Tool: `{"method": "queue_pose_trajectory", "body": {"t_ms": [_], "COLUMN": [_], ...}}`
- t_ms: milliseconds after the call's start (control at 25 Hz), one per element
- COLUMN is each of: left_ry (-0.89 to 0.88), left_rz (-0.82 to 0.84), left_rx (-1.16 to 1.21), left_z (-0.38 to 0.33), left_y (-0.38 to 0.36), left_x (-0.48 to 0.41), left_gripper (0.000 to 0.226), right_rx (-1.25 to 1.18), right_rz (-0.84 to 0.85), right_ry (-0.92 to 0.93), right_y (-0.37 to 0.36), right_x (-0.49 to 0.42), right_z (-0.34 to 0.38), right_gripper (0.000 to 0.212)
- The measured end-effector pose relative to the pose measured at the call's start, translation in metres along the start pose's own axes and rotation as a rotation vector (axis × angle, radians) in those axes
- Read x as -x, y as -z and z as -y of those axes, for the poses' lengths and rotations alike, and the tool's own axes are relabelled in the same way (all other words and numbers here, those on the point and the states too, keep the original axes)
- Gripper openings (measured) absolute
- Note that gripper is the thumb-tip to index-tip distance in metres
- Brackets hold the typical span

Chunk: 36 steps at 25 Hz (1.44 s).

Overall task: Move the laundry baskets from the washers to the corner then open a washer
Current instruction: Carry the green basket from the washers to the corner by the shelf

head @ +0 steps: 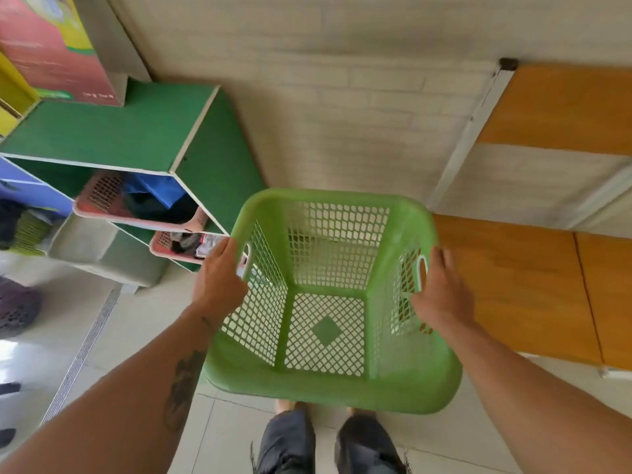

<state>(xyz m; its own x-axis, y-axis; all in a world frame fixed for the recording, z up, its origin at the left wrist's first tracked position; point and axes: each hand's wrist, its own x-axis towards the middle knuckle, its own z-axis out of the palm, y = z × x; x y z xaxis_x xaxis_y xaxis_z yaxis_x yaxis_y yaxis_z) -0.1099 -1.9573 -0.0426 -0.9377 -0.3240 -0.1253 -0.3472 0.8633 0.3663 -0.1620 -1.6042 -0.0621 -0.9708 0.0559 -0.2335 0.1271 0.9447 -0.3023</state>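
Observation:
An empty green mesh laundry basket [328, 388] hangs in front of me above the tiled floor, tilted slightly. My left hand [219, 275] grips its left rim by the handle slot. My right hand [441, 289] grips the right rim at the other handle slot. Both forearms reach in from the bottom of the view. No washer is in view.
A green shelf unit [143, 128] stands at the left, holding two pink baskets [113, 203] with clothes. An orange bench [533, 289] runs along the brick wall [342, 107] at the right. A floor drain strip [85, 350] crosses the tiles at the left. My feet show below the basket.

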Motion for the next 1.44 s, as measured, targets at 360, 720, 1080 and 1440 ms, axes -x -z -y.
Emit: {"method": "queue_pose_trajectory", "body": {"t_ms": [360, 720, 1080, 1440], "left_ry": [0.088, -0.020, 0.064, -0.417], "left_rz": [0.057, 0.256, 0.501, 0.587], "left_rx": [0.159, 0.178, 0.075, 0.090], "left_z": [0.072, 0.119, 0.080, -0.076], "left_y": [-0.127, -0.194, -0.140, -0.013], "left_x": [-0.097, -0.123, -0.118, -0.051], "left_gripper": [0.062, 0.070, 0.072, 0.045], "right_rx": [-0.077, -0.221, -0.107, -0.095], "right_rz": [0.041, 0.168, 0.221, 0.089], "right_ry": [-0.168, -0.216, -0.123, -0.250], "right_y": [-0.129, -0.189, -0.109, 0.070], "right_x": [-0.060, -0.074, -0.057, 0.086], "right_z": [0.024, 0.015, 0.009, -0.023], "right_gripper": [0.090, 0.103, 0.062, 0.056]}}
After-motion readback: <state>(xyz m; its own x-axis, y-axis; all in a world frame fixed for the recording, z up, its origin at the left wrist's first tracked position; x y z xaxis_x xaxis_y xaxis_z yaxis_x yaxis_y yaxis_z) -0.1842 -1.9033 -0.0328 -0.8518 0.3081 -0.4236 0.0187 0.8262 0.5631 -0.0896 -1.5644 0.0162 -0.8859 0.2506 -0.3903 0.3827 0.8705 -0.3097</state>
